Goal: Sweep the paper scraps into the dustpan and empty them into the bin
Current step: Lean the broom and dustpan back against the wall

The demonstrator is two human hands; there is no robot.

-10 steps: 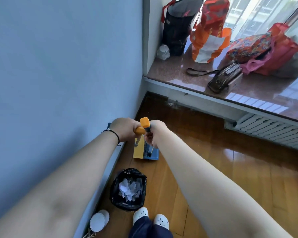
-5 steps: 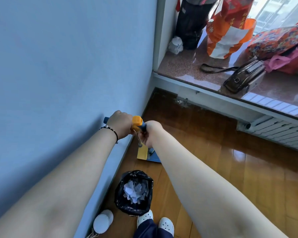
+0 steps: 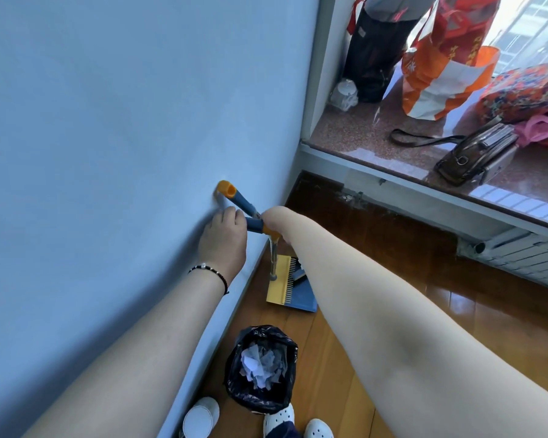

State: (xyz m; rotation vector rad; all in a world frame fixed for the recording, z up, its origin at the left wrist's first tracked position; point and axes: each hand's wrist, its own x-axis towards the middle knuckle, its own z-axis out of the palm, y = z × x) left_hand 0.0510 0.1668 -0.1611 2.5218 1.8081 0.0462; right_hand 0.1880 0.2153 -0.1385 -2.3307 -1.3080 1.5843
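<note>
I saw both arms stretched toward the blue wall [image 3: 108, 153]. The left hand [image 3: 223, 245] had its fingers curled round a blue handle with an orange collar [image 3: 255, 225], and the right hand [image 3: 274, 216] was at the same crossing of handles — its fingers were hidden behind the wrist, so I could not tell whether it gripped. A second blue handle with an orange tip [image 3: 234, 197] leaned up with its tip against the wall. Below the hands, the dustpan [image 3: 293, 286], blue with a yellow comb edge, stood on the wooden floor [image 3: 408, 295] just beside the skirting. The bin [image 3: 261, 369], lined with a black bag, sat nearer my feet beside the wall, and the paper scraps [image 3: 257, 368] lay crumpled inside it. White clogs [image 3: 298, 422] showed at the bottom edge. Bags [image 3: 440, 74] stood on the stone sill — well apart.
</note>
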